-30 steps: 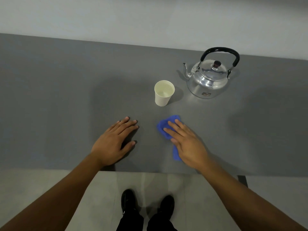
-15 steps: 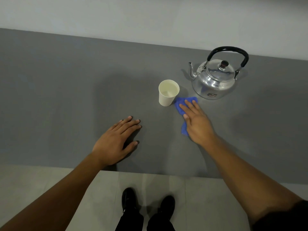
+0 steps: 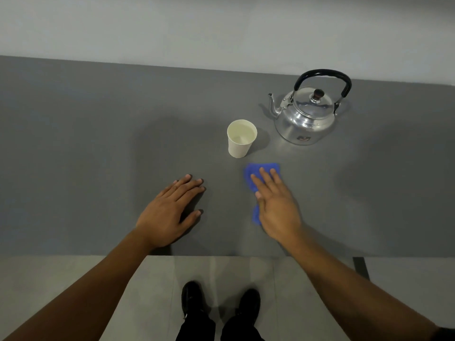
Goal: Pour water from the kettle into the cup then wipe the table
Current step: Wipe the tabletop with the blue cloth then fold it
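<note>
A shiny metal kettle [image 3: 306, 119] with a black handle stands upright at the back right of the grey table [image 3: 86, 143], spout pointing left. A white paper cup [image 3: 240, 139] with water in it stands just left of the kettle. In front of the cup lies a blue cloth [image 3: 253, 172], and my right hand [image 3: 277, 205] presses flat on it, fingers stretched forward, covering most of the cloth. My left hand [image 3: 170, 212] rests palm down on the bare table near the front edge, holding nothing.
A pale wall runs behind the table. The table's front edge [image 3: 221, 255] crosses below my wrists, with a tiled floor and my black shoes [image 3: 192, 299] beneath. A dark table leg [image 3: 360, 267] shows at the front right.
My right hand has pulled the blue cloth back toward me, away from the cup and kettle. My left hand has stayed in place.
</note>
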The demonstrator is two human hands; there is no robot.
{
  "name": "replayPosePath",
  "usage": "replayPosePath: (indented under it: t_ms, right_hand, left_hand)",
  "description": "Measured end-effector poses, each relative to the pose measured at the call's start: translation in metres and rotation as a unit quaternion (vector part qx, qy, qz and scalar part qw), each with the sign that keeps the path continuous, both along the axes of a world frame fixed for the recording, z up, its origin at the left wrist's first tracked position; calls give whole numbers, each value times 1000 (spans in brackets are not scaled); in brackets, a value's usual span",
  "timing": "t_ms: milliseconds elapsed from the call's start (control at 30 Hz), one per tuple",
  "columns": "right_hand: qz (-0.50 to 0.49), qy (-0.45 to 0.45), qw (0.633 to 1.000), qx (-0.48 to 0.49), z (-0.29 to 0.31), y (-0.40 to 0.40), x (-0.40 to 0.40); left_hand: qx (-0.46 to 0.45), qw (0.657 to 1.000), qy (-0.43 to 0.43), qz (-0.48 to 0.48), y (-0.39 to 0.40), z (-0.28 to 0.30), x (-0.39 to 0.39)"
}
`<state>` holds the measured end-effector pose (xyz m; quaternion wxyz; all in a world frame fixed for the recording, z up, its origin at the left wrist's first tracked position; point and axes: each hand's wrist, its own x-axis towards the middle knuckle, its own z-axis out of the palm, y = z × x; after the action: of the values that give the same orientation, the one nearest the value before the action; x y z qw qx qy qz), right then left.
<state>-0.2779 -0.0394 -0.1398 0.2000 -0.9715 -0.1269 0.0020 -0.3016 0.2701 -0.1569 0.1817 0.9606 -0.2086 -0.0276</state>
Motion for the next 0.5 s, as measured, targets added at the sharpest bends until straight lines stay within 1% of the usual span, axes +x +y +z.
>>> replayPosePath:
  t_ms: [100, 133, 200, 267, 367, 433, 500]
  right_hand:
    - [131, 5, 991, 4, 1, -24, -42]
    - [148, 11, 989, 3, 2, -40, -46]
    - [121, 5, 993, -4, 3, -69, -44]
    - [40, -4, 999, -12, 3, -80, -34]
    - [-59, 4, 998, -20, 3, -51, -9]
    - [-77, 9, 996, -32, 0, -18, 1]
    - [-52, 5, 998, -42, -2, 16, 2]
  left_hand:
    - [2, 1000, -4, -1, 0, 1, -1]
    - [2, 1000, -5, -1, -1, 1, -1]
    - [3, 1000, -5, 1, -1, 2, -1]
    - [5, 1000, -5, 3, -1, 1, -2]
    - [1, 1000, -8, 0, 0, 0, -1]
    - [-3, 1000, -6, -1, 0, -1, -1]
    - [0, 1000, 2, 7, -1, -1, -1]
